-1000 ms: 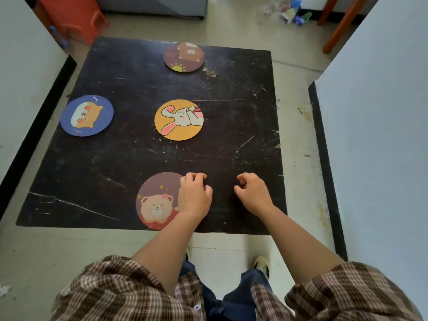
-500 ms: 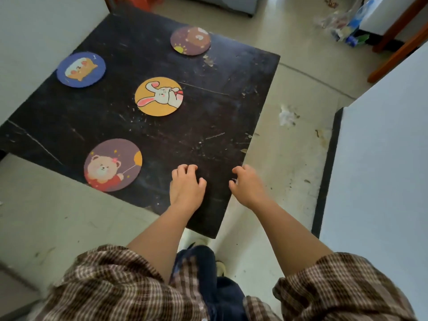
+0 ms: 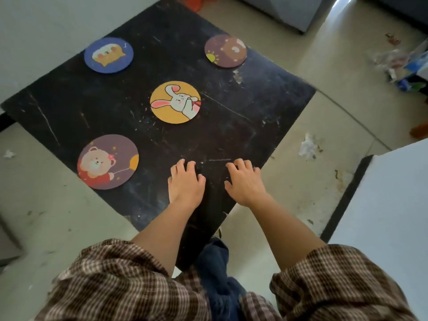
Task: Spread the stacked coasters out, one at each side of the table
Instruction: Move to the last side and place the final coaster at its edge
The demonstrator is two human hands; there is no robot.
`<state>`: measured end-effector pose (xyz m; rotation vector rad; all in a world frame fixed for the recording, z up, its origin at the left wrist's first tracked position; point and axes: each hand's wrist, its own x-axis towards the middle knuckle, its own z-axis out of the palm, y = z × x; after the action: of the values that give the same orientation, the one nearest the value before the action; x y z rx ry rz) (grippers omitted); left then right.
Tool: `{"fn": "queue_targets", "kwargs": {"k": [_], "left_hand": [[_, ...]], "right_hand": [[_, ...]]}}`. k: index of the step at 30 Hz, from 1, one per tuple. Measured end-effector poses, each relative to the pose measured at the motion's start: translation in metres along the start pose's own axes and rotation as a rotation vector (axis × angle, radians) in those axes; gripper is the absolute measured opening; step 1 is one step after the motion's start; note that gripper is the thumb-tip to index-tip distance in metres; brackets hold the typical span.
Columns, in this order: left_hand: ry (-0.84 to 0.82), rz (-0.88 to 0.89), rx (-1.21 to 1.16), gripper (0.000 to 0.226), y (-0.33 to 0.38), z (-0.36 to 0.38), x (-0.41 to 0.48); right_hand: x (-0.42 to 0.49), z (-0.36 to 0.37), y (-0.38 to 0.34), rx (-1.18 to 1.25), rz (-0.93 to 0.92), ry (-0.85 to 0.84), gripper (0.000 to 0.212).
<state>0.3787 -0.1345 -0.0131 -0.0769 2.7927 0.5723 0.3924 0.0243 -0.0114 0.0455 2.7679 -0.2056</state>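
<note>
Black counter (image 3: 266,93), four coasters down, one yet to reach its side.

I saw my left hand (image 3: 185,181) and right hand (image 3: 245,181) both empty, fingers loosely curled, resting near the counter's closest corner. A blue coaster (image 3: 108,55), a brown coaster (image 3: 225,50) and a bear coaster (image 3: 107,162) each lay by an edge, well apart; the rabbit coaster (image 3: 175,102) sat in the middle, flat and alone. By my judgement it belonged at the bare side on my right. Doing that well meant sliding it flat or lifting it by the rim, then setting it midway along that edge, fully on the counter. I could read no writing or brand, only cartoon animals.
</note>
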Motion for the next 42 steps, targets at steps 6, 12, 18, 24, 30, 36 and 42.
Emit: {"fn": "queue_targets", "kwargs": {"k": [6,12,18,24,30,36,42], "left_hand": [[-0.004,-0.127,0.014,0.045,0.006,-0.009,0.026],[0.047,-0.255,-0.014,0.046,0.014,-0.021,0.065],[0.126,-0.383,-0.067,0.045,0.028,-0.028,0.111],[0.201,-0.552,-0.103,0.042,0.043,-0.037,0.157],[0.281,-0.738,-0.179,0.055,0.046,-0.04,0.183],[0.358,-0.939,-0.272,0.051,0.055,-0.034,0.192],[0.459,-1.027,-0.493,0.038,0.064,-0.032,0.198]], "right_hand": [[0.047,-0.024,0.001,-0.029,-0.151,0.008,0.053],[0.106,-0.052,0.003,-0.073,-0.228,-0.038,0.056],[0.166,-0.077,0.002,-0.093,-0.387,-0.027,0.055],[0.228,-0.098,-0.002,-0.076,-0.53,-0.041,0.056],[0.28,-0.106,-0.006,-0.046,-0.567,-0.098,0.054],[0.306,-0.107,-0.018,-0.011,-0.535,-0.106,0.052],[0.304,-0.107,-0.035,0.371,-0.312,-0.126,0.037]]}}
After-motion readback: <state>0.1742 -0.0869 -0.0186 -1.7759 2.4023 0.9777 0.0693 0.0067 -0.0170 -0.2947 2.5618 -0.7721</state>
